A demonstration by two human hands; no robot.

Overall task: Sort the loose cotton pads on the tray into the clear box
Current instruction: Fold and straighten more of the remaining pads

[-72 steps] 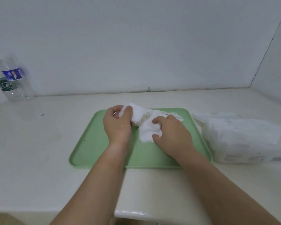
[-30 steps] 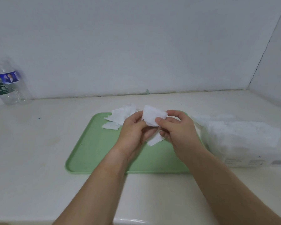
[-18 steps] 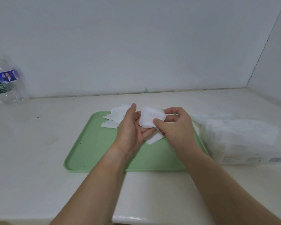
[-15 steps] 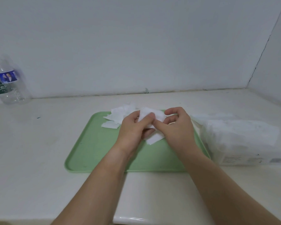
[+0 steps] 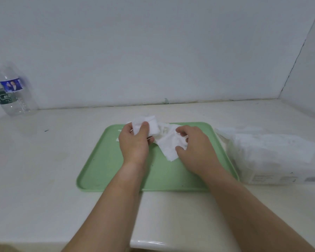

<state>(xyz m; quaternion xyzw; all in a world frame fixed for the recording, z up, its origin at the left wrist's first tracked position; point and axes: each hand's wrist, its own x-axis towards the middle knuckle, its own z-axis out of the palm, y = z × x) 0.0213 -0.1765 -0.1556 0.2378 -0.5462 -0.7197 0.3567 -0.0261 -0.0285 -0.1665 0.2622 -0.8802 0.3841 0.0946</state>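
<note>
A green tray (image 5: 105,171) lies in front of me on the white counter. White square cotton pads (image 5: 168,144) lie loose at the tray's far middle. My left hand (image 5: 134,142) is over the tray's far left and grips a small stack of pads (image 5: 149,124) between thumb and fingers. My right hand (image 5: 194,148) rests on the loose pads, thumb and fingers pinching at one of them. The clear box (image 5: 269,160), with white pads inside, stands just right of the tray.
A clear plastic water bottle (image 5: 9,93) stands at the far left against the wall. White walls close the counter at the back and right. The counter's front edge (image 5: 153,242) runs under my forearms.
Both hands have dropped from above the tray to its far part. The left hand keeps its stack of pads. The right hand has let go of that stack and come down onto the loose pads.
</note>
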